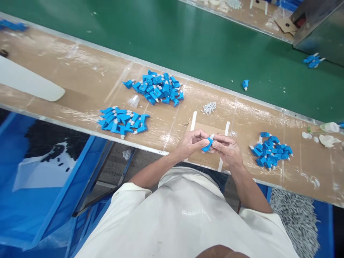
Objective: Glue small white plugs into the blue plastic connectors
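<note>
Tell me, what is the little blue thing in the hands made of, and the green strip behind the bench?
The blue piece, held between left hand and right hand, looks like moulded plastic: even colour, sharp edges, with a whitish tip. The green strip looks like matte rubber or PVC belting, probably a conveyor; smooth, no shine.

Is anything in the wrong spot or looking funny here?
Yes. One blue piece lies alone on the green belt, far from the neat piles on the brown bench. Both hands pinch another blue piece.
</note>
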A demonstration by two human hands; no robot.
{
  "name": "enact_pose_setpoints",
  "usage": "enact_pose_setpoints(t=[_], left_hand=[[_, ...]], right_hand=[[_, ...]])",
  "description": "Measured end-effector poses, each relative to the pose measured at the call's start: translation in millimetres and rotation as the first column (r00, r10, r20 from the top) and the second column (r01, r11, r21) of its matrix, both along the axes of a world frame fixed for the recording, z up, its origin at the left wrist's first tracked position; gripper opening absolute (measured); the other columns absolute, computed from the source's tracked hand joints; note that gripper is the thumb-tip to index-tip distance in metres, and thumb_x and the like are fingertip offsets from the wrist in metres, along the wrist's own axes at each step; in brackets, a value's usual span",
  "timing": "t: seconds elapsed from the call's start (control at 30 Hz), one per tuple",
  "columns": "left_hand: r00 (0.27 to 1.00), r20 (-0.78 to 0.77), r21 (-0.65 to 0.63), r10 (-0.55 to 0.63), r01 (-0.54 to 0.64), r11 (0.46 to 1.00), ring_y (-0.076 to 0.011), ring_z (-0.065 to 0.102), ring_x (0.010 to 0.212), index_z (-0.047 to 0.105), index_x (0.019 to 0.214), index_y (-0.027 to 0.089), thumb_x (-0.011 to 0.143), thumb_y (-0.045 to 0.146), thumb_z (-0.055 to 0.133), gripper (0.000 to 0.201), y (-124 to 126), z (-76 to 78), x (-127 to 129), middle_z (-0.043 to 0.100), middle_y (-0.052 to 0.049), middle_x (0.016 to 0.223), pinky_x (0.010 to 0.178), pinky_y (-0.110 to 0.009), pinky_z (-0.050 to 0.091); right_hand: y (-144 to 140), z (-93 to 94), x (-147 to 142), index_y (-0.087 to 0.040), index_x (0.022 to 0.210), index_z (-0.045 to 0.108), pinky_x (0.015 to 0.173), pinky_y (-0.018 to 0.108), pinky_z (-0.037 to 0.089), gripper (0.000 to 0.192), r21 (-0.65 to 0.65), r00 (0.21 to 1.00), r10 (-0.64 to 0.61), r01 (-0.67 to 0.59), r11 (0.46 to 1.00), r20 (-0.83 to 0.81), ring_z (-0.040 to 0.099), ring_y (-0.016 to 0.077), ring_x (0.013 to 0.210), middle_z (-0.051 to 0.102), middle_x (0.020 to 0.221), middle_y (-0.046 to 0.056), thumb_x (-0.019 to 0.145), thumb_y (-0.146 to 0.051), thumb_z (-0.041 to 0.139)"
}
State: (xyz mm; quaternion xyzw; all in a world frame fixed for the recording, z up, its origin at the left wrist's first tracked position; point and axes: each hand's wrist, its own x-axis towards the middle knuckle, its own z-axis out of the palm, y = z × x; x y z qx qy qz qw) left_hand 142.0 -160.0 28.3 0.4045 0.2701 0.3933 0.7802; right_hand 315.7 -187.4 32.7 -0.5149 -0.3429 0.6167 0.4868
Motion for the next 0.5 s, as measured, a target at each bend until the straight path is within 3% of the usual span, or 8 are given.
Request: enact_pose_setpoints(t=[0.13, 0.2, 0.27, 0.33, 0.43, 0.5], left_hand=[[0.997, -0.075, 0.103, 0.012, -0.004, 0.995, -0.0127, 0.06, 0.06, 0.067, 0.083, 0.015, 0.074, 0.059, 0.082, 0.047, 14.8, 2.5, -11.3, 0.066, -0.003, 0.068, 0.055, -0.024, 0.049], [0.966, -0.175, 0.233, 0.188, -0.145, 0.962, -0.0132, 0.061, 0.06, 0.068, 0.086, 0.016, 0.076, 0.055, 0.081, 0.042, 40.5, 5.2, -30.9, 0.067, -0.003, 0.071, 0.056, -0.025, 0.05], [0.824, -0.294, 0.415, 0.484, -0.346, 0.841, -0.0131, 0.062, 0.062, 0.068, 0.088, 0.017, 0.08, 0.046, 0.079, 0.032, 78.7, 6.7, -59.4, 0.069, -0.003, 0.077, 0.058, -0.026, 0.05], [0.59, -0.411, 0.576, 0.695, -0.423, 0.7, -0.0143, 0.063, 0.067, 0.068, 0.087, 0.017, 0.083, 0.033, 0.077, 0.02, 121.8, 5.3, -89.6, 0.069, -0.002, 0.077, 0.066, -0.027, 0.051], [0.341, -0.579, 0.682, 0.741, -0.296, 0.669, -0.0164, 0.064, 0.074, 0.067, 0.084, 0.013, 0.085, 0.019, 0.07, 0.007, 169.4, 0.9, -121.8, 0.07, -0.005, 0.077, 0.079, -0.03, 0.05], [0.285, -0.584, 0.729, 0.76, -0.227, 0.646, -0.0167, 0.063, 0.08, 0.067, 0.093, 0.008, 0.093, 0.018, 0.06, 0.012, 176.5, 0.2, -129.7, 0.071, -0.009, 0.085, 0.083, -0.032, 0.049]], right_hand=[[3.8, 5.0, 6.1, -0.025, 0.094, 0.083, 0.055, 0.028, 0.062, 0.048, -0.036, 0.999, 0.04, -0.04, 0.999, 0.011, 0.069, 0.0144, 0.06, 0.073, 0.075, 0.001, 0.055, -0.046, 0.099], [3.2, 11.4, 17.1, -0.027, 0.102, 0.082, 0.055, 0.026, 0.061, 0.052, -0.026, 0.999, 0.033, -0.032, 0.999, 0.035, 0.068, 0.0133, 0.061, 0.074, 0.077, 0.001, 0.056, -0.046, 0.098], [0.1, 17.6, 32.1, -0.028, 0.102, 0.083, 0.053, 0.024, 0.059, 0.05, -0.006, 0.996, -0.014, 0.014, 1.0, 0.091, 0.067, 0.0122, 0.059, 0.075, 0.078, 0.002, 0.058, -0.047, 0.097], [-5.4, 22.0, 46.8, -0.026, 0.095, 0.084, 0.05, 0.023, 0.056, 0.044, 0.019, 0.984, -0.069, 0.067, 0.998, 0.167, 0.065, 0.0116, 0.057, 0.074, 0.075, 0.003, 0.059, -0.048, 0.097], [-15.6, 25.5, 61.7, -0.024, 0.087, 0.083, 0.047, 0.024, 0.053, 0.041, 0.057, 0.963, -0.116, 0.105, 0.993, 0.244, 0.061, 0.0115, 0.054, 0.073, 0.073, 0.004, 0.058, -0.051, 0.095], [-19.4, 27.3, 69.4, -0.024, 0.087, 0.083, 0.046, 0.026, 0.052, 0.04, 0.084, 0.949, -0.123, 0.102, 0.991, 0.29, 0.06, 0.0124, 0.054, 0.073, 0.073, 0.004, 0.06, -0.052, 0.094]])
